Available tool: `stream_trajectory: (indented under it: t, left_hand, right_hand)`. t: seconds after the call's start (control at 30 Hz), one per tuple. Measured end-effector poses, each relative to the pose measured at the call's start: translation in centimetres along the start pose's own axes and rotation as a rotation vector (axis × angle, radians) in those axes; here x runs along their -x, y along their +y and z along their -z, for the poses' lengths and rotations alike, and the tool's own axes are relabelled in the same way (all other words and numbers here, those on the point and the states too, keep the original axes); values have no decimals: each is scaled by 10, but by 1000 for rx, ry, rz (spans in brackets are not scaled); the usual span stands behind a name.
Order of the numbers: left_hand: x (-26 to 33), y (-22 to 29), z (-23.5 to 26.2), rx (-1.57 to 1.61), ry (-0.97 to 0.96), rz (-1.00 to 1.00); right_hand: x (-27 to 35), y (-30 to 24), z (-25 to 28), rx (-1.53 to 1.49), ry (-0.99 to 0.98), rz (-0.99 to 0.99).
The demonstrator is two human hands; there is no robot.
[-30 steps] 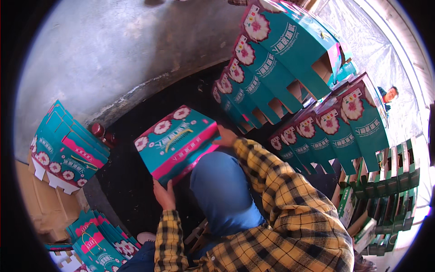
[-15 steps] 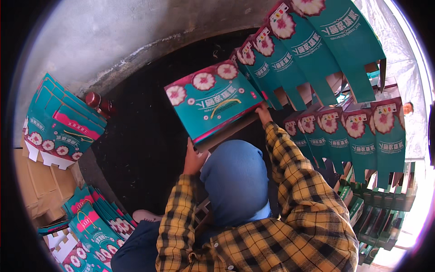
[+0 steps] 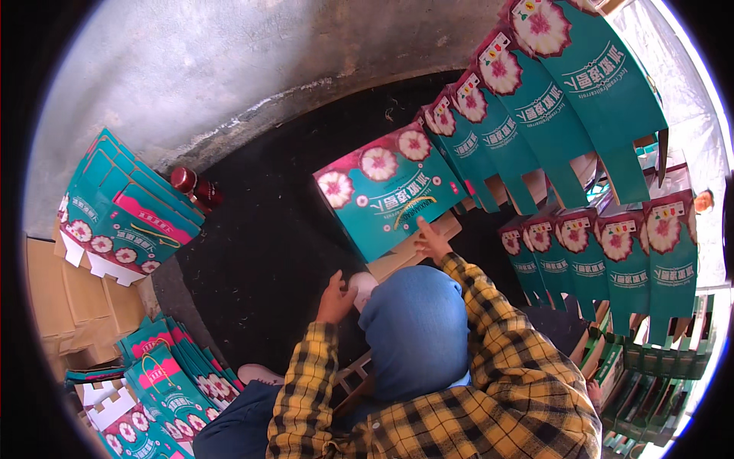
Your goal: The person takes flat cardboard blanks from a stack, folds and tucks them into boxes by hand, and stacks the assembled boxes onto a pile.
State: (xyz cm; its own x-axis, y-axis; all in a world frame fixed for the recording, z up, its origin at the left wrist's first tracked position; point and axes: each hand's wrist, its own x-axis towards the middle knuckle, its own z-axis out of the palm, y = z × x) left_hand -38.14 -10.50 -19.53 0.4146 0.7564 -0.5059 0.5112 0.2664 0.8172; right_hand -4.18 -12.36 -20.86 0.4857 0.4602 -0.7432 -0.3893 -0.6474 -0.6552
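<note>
A teal carton (image 3: 405, 183) with a magenta band, round pink-and-white pictures and a yellow cord handle rests on the dark floor ahead of me. Its brown cardboard flaps (image 3: 417, 252) stick out toward me. My right hand (image 3: 433, 241) is at the carton's near edge, fingers stretched out below the cord and holding nothing; whether a fingertip touches the carton I cannot tell. To the left, apart from the carton, my left hand (image 3: 334, 300) is empty with its fingers apart, beside a pale shoe (image 3: 364, 289).
Matching cartons (image 3: 547, 115) stand in rows at the right, with open flaps. Flat teal cartons (image 3: 126, 214) lean at the left, above brown cardboard (image 3: 65, 298). More flattened cartons (image 3: 172, 382) lie at lower left. A dark red bottle (image 3: 193, 186) lies near the grey wall (image 3: 229, 61).
Both hands have let go of the carton, which now sits at the end of the carton row. My left hand has drawn back toward me; my right hand has moved across its near edge.
</note>
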Motion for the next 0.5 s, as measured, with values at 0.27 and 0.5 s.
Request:
stream_trajectory:
  t: [0.27,0.5]
  left_hand:
    - [74,53,11,172,-12,-85]
    - [125,90,41,166,173,-145]
  right_hand:
    - [-28,-7,-9,-237,-287,90]
    - [-61,6,-19,-168,-141,134]
